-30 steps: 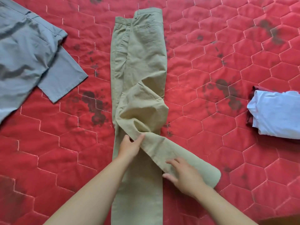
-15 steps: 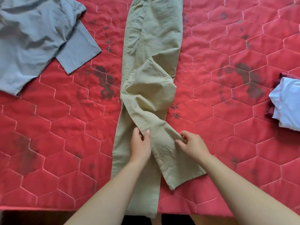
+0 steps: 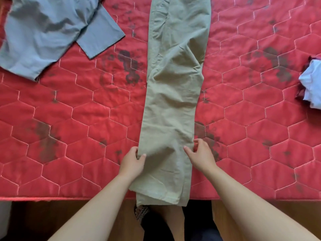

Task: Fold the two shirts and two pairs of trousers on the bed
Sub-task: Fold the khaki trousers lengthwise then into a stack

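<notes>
Khaki trousers lie lengthwise down the middle of the red quilted bed, one leg stacked on the other, the cuffs hanging over the near edge. My left hand pinches the left side of the legs and my right hand pinches the right side, both near the cuffs. A grey garment lies spread out and unfolded at the far left. A folded white shirt on top of a dark red one sits at the right edge of the view.
The bed's near edge runs across the bottom, with a brown wooden frame below it. Dark stains mark the quilt on both sides of the trousers.
The upper trouser leg, which lay slanted to the right, now lies straight on the lower leg. Both hands slid toward the cuffs and out to the legs' sides.
</notes>
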Available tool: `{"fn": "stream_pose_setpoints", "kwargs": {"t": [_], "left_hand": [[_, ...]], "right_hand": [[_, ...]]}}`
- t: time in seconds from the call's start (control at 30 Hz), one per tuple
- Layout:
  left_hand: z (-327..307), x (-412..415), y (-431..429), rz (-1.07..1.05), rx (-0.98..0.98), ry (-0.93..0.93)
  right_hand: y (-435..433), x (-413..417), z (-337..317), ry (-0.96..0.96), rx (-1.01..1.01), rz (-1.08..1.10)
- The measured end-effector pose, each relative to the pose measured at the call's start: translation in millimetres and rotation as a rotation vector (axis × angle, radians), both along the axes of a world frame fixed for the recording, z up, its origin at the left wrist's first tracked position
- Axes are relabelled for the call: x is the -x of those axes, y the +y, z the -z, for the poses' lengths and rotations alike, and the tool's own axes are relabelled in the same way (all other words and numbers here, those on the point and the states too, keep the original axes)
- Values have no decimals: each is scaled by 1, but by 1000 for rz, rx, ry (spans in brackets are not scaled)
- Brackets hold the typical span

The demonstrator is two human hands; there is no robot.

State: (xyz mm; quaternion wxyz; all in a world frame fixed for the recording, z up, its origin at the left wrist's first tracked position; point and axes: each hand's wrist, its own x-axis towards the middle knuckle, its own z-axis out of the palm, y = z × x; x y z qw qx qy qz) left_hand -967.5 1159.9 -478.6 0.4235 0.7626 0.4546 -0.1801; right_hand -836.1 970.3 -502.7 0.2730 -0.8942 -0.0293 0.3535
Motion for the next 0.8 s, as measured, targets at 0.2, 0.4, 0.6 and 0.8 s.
{"fn": "stream_pose_setpoints", "kwargs": {"t": [0.2,0.4,0.6,0.8], "left_hand": [[5,14,-8,-41,-6,-117],[-4,30,-5,-26,123,-169],[4,22,3,287,-43,160],[18,-46,12,30,-48,5]], "right_hand": [[6,20,15,12,-98,232],[-16,39,-6,-165,-232,402],[-22,26,5,-3,-154,326],[10,-29,8,-24,-194,215]]}}
